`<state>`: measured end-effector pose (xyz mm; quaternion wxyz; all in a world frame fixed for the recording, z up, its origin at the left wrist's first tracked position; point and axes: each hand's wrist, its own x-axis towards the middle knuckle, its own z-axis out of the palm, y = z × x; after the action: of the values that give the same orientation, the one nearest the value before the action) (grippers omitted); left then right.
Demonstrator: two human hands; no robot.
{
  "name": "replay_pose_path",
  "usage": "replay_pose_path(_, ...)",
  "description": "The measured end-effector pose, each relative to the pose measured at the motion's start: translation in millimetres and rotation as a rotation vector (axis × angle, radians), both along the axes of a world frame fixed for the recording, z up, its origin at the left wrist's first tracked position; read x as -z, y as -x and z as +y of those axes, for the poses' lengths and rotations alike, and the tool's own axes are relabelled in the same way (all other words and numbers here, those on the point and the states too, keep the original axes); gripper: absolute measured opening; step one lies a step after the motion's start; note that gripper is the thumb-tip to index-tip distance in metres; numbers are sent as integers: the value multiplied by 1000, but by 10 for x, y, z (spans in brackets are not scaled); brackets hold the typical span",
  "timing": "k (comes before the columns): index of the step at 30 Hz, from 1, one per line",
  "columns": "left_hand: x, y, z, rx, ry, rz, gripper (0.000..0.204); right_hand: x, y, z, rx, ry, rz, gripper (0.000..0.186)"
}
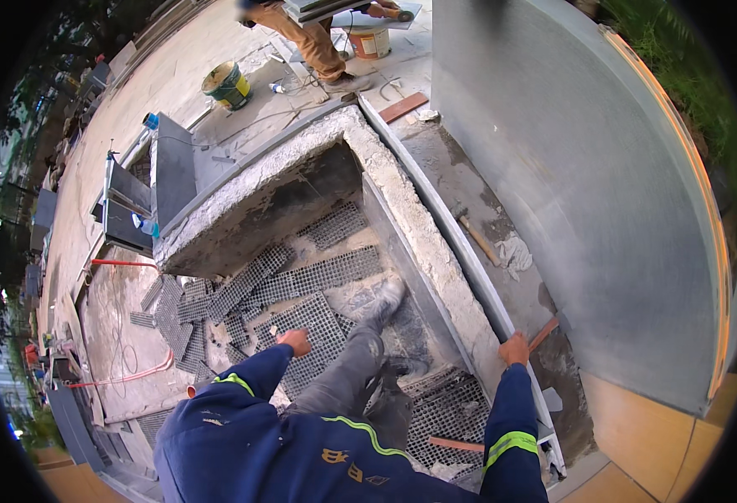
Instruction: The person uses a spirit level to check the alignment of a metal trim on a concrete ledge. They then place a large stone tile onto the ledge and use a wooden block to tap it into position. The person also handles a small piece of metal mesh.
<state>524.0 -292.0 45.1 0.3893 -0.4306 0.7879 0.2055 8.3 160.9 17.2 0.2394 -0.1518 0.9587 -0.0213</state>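
Note:
My right hand [515, 349] has its fingers wrapped over the upper edge of a long grey stone slab [445, 216]. The slab stands along the outer side of a low wall with a rough mortar top [402, 180]. My left hand [295, 341] hangs loosely curled in the air, with nothing seen in it. Beneath it is a black plastic grid panel [314, 323]. My legs [347, 360] are inside the walled pit, one dusty shoe [392, 292] on its dirty floor. A hammer [479, 241] and a crumpled whitish cloth [515, 256] lie beyond the slab.
Several loose grid panels [251, 281] litter the pit. A tall grey stone wall [582, 193] rises at right. Clamped slabs [174, 168] stand at left. Farther off are a green bucket [227, 86], another bucket [370, 44] and a person in brown trousers [314, 42] beside stacked slabs.

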Motion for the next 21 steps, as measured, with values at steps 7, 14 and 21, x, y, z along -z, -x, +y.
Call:
replay_pose_path(7, 42, 2002, -495, 206, -8, 481, 58, -169, 113, -230, 62, -135, -49, 34)
replay_pose_path(14, -302, 4363, -1237, 712, 190, 913, 110, -97, 268, -503, 93, -312, -106, 33)
replay_pose_path(21, -64, 5632, -1972, 1047, 223, 600, 131, -74, 339, -646, 122, -415, -113, 32)
